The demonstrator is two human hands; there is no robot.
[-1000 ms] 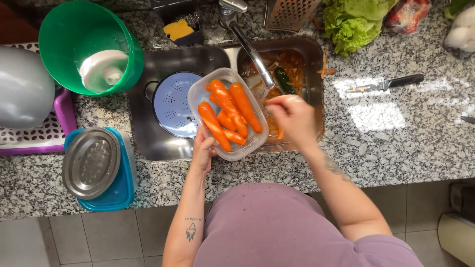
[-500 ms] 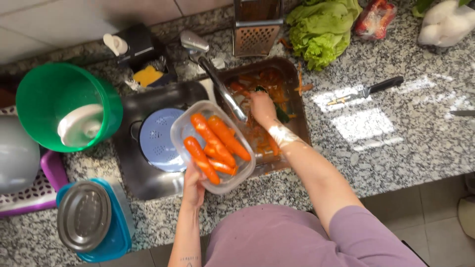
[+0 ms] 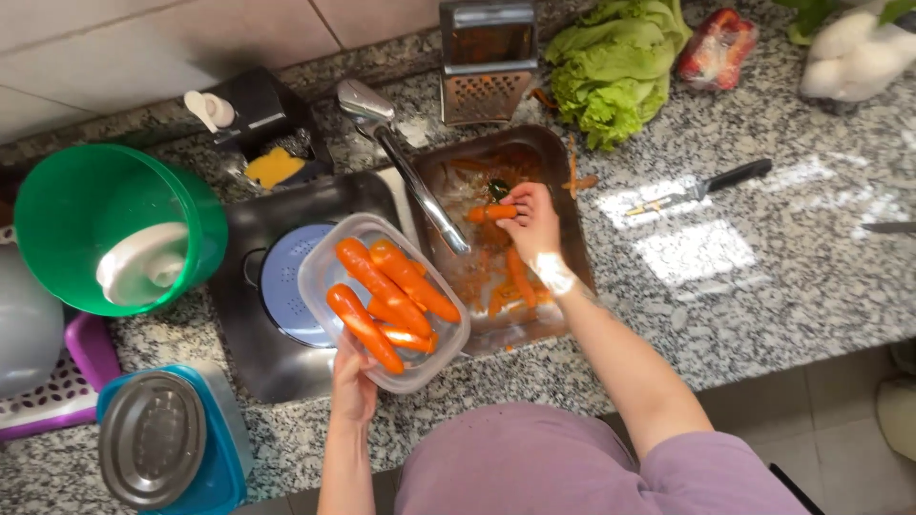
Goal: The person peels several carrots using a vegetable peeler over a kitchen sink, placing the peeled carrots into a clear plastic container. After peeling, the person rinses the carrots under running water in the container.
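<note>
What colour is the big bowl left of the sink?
Green: the bowl holds a white piece inside; the head view shows it clearly.

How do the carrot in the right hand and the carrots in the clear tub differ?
The carrot in the right hand is single and held over the right sink basin, among peel scraps; the carrots in the clear tub are several, piled together. The held carrot lies roughly level; the tub carrots lie diagonally. The left hand holds the tub over the left basin. All are orange.
</note>
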